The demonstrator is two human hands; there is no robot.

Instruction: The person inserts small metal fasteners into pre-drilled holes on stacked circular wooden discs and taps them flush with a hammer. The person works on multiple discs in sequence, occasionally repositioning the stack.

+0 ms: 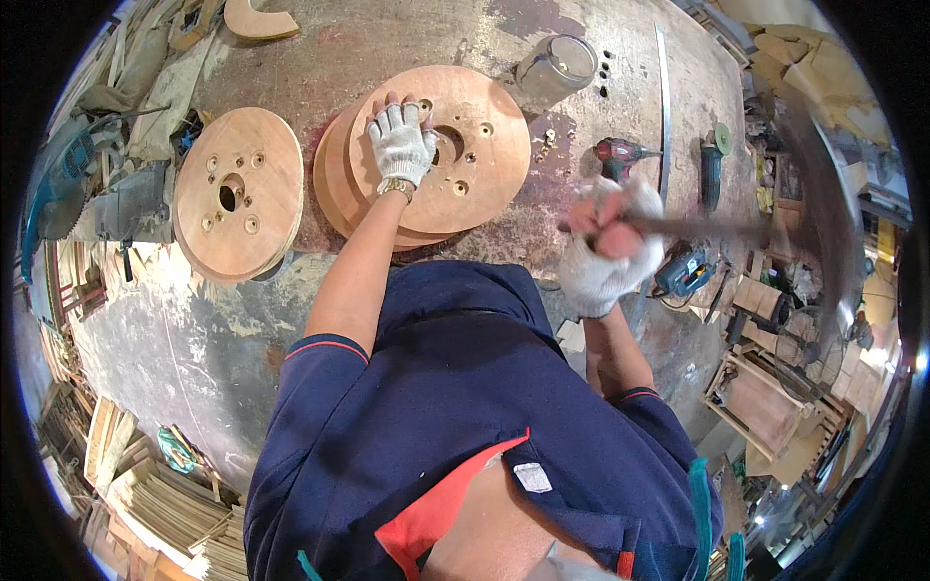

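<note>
Wooden disc [487,160], round, centre hole, topmost of a stack on the workbench [378,44], with two gloved hands.
Left hand [402,150]: laid palm-down on the disc beside its centre hole, fingers slightly apart. Right hand [612,254]: raised at the bench's near edge, blurred, fingers clamped on the shaft of a long tool [702,229], its far end too smeared to identify. Nearby: second wooden disc [274,169], left; glass jar [555,73], beyond; loose small fittings [548,143] and drill [617,153], right.
</note>
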